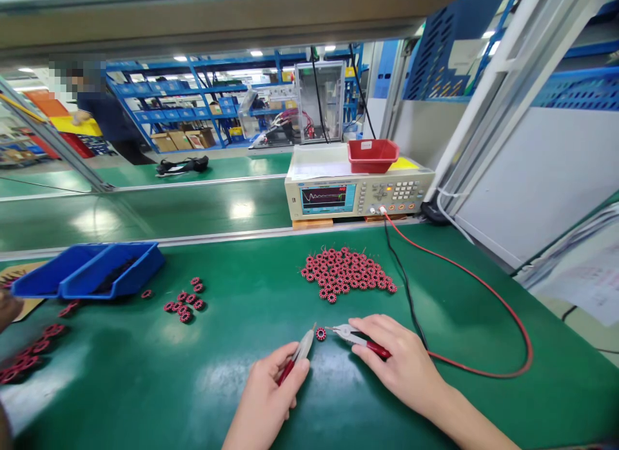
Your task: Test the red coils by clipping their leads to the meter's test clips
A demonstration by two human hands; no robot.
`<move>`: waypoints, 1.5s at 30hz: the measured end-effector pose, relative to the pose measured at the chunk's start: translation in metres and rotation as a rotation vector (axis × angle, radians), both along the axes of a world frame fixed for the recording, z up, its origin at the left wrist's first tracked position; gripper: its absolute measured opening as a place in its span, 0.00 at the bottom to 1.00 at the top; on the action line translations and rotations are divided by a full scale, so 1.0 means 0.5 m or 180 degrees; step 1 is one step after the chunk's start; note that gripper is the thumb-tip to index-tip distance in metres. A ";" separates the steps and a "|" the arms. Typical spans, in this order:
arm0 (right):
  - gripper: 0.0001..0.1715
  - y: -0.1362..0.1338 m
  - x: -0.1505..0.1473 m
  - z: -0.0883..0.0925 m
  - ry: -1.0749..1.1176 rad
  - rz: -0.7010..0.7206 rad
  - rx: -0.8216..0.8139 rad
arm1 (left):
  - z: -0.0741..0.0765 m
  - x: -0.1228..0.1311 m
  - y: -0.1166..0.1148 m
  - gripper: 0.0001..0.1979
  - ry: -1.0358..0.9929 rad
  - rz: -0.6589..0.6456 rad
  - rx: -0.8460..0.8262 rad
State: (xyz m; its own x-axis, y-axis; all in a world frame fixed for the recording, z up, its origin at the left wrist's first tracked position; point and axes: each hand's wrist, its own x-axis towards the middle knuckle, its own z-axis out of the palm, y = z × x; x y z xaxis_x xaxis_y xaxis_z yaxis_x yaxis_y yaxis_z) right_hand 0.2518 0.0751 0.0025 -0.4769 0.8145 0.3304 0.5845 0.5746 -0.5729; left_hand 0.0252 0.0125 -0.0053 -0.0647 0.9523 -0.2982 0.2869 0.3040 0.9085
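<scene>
Closest to the camera, your left hand [273,385] and right hand [403,360] come up from the lower edge, each closed around a clip. At the far left, another person's hand [6,308] is partly in view near some loose rings [41,347], so leave that side room. Next come blue bins [113,269], then a small group of rings [184,308], well apart from your work. Your left thumb and fingers pinch the left clip [302,350], which slants up beside a single wound ring [318,336] lying on the green bench [251,276]. That ring sits between the two clip noses, and a fine wire seems to reach toward each; the tips are too small to tell whether they grip wire, so check both by eye. Behind it lies the large heap of rings [345,273]; let none of its stray wires touch your clips. Farther back, the tester [360,189] shows a trace on its screen [329,197]. Your right fingers squeeze the right clip [348,334]; hold it level and steady, since a sideways tug would probably drag so light a part. Toward the right, the black lead [406,289] and red lead [522,334] pass behind your wrist; leave them slack, so they don't pull.
</scene>
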 end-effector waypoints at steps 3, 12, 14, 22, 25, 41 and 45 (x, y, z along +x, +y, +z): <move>0.16 0.000 0.000 0.000 -0.0046 -0.0019 0.0019 | 0.003 0.002 0.002 0.29 -0.0004 0.0018 -0.0011; 0.16 0.001 -0.001 -0.001 -0.0070 -0.0026 0.0063 | -0.002 0.002 0.003 0.32 -0.0052 0.0120 -0.0037; 0.15 0.001 -0.001 -0.001 -0.0068 -0.0014 0.0025 | -0.001 0.002 0.003 0.32 -0.0018 0.0123 -0.0048; 0.15 0.001 -0.001 0.001 -0.0090 -0.0012 -0.0012 | 0.007 0.006 0.007 0.32 -0.0084 0.0197 -0.0053; 0.14 0.002 -0.002 -0.001 -0.0069 0.0005 0.0006 | 0.005 0.005 0.007 0.33 -0.0100 0.0191 -0.0074; 0.15 0.008 -0.017 -0.001 0.0008 -0.0055 -0.0096 | 0.003 0.004 0.008 0.31 -0.0003 0.0027 -0.0008; 0.15 0.006 -0.016 -0.002 -0.0001 -0.0098 -0.0121 | 0.003 0.007 0.006 0.32 -0.0002 0.0115 0.0004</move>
